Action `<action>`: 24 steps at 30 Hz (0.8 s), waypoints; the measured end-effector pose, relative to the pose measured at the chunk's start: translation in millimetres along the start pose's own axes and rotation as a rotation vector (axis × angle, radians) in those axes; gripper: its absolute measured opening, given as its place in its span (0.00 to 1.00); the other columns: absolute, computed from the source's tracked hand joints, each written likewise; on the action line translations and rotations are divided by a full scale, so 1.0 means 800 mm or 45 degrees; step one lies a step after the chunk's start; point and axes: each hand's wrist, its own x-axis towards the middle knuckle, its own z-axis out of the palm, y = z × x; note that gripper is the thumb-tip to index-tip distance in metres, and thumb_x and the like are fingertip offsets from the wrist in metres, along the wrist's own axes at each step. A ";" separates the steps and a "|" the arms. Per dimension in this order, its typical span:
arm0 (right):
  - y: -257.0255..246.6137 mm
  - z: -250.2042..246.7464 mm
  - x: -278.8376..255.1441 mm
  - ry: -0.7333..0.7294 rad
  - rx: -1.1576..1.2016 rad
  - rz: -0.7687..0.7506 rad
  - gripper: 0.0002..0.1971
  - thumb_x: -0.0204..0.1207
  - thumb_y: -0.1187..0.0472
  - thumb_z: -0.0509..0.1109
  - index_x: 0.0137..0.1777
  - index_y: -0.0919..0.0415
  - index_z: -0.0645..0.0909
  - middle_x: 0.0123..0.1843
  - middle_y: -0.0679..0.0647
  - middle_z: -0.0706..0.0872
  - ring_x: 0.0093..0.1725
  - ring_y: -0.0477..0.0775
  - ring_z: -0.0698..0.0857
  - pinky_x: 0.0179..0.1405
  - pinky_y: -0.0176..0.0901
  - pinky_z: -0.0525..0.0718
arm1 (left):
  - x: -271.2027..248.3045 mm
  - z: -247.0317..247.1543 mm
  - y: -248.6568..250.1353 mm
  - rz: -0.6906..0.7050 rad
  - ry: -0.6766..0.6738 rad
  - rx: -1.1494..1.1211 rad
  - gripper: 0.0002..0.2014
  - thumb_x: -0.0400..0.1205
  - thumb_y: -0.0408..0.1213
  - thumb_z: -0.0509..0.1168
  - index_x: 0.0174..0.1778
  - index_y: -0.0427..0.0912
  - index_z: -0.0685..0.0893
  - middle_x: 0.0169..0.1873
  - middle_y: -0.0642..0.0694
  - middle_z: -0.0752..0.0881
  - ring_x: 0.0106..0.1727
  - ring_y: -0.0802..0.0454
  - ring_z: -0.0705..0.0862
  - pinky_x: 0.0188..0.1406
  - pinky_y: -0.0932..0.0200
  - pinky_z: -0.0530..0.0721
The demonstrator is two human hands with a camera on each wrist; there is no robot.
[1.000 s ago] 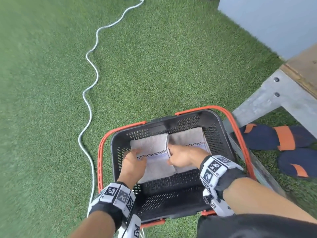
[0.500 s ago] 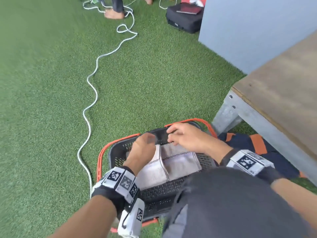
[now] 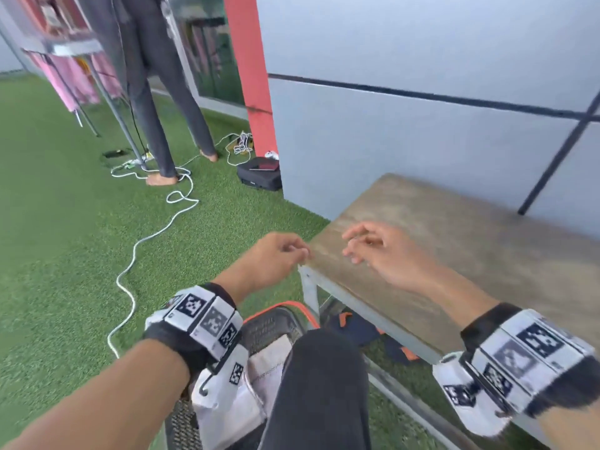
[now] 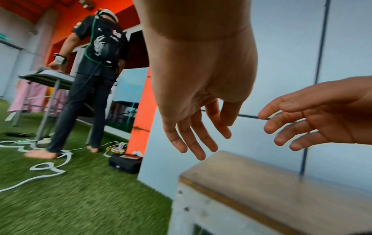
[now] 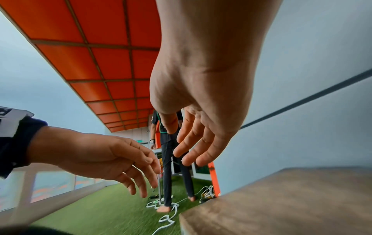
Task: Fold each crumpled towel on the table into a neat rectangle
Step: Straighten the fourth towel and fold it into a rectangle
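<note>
- Beyond our fingertips rises the pale grey wall (image 3: 422, 125), crossed by dark seams, with a red pillar (image 3: 248, 76) at its left end and an orange panelled ceiling (image 5: 96, 47) overhead.
- Below and to the left of our fingers spreads the green artificial turf (image 3: 65, 238), where a white cable (image 3: 156, 235) snakes away from us toward the feet of another person (image 3: 156, 92) in dark trousers, standing barefoot well beyond our hands at a metal-legged table with pink cloth hanging under it.
- Under our right fingers lies the table (image 3: 470, 248), a worn wooden top on a grey metal frame (its near corner sits just beneath our left fingertips).
- Well behind our fingers, down by our dark-trousered knee, we see the black basket (image 3: 269, 326) with its orange rim, and in it the folded pale towels (image 3: 269, 362), mostly hidden by our wrist and leg.
- A black bag (image 3: 259, 173) rests on the turf at the foot of the pillar, far past our fingers.
- Our right hand (image 3: 380, 251) hovers over the tabletop, fingers loosely spread and holding nothing.
- Our left hand (image 3: 276, 258) hangs at the table's corner, fingers relaxed and slightly curled, also holding nothing.
</note>
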 end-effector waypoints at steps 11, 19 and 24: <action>0.064 -0.165 -0.235 0.469 -0.085 0.239 0.05 0.82 0.56 0.67 0.52 0.43 0.81 0.46 0.44 0.92 0.46 0.49 0.90 0.53 0.48 0.86 | 0.010 0.173 0.258 0.410 -0.374 0.005 0.11 0.86 0.38 0.65 0.53 0.37 0.90 0.50 0.39 0.92 0.44 0.46 0.88 0.45 0.60 0.85; 0.180 -0.208 -0.379 0.713 -0.317 0.725 0.10 0.82 0.53 0.69 0.59 0.53 0.81 0.55 0.47 0.86 0.57 0.50 0.84 0.54 0.43 0.80 | -0.016 0.367 0.334 0.611 -0.717 0.192 0.10 0.85 0.44 0.68 0.55 0.43 0.90 0.48 0.49 0.90 0.49 0.52 0.87 0.47 0.60 0.83; 0.228 -0.219 -0.457 0.773 -0.815 1.172 0.26 0.75 0.46 0.69 0.69 0.59 0.73 0.68 0.62 0.75 0.69 0.68 0.72 0.67 0.58 0.75 | -0.046 0.478 0.349 0.734 -0.894 0.316 0.24 0.82 0.40 0.71 0.74 0.45 0.77 0.70 0.43 0.78 0.58 0.49 0.83 0.50 0.59 0.82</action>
